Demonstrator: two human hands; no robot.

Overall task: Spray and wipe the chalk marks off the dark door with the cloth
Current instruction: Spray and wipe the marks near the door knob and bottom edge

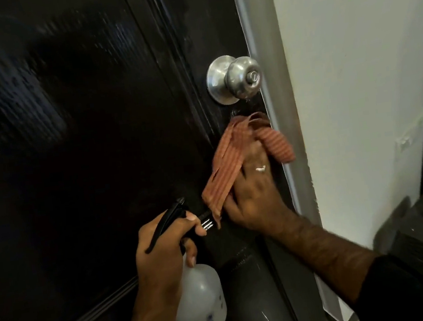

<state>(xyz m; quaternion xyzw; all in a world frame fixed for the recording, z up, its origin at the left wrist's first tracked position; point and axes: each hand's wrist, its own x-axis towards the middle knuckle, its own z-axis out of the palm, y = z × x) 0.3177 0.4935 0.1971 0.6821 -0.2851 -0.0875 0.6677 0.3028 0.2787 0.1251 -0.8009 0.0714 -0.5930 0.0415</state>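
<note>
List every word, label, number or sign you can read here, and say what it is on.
None can be read.
Spray bottle in the left hand: small dark marks low on its side, too blurred to tell if they are print.
Door, knob, cloth under the right hand, wall: no text visible.

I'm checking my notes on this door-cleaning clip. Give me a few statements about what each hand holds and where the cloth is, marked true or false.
1. The left hand grips the spray bottle. True.
2. The right hand presses a blue sponge to the door. False: it presses a striped orange cloth against the dark door.
3. The cloth is below the silver doorknob. True.
4. The cloth is draped over the doorknob. False: it lies apart from the knob, lower on the door.
5. The spray bottle stands on the floor. False: it is held up near the door.
</note>
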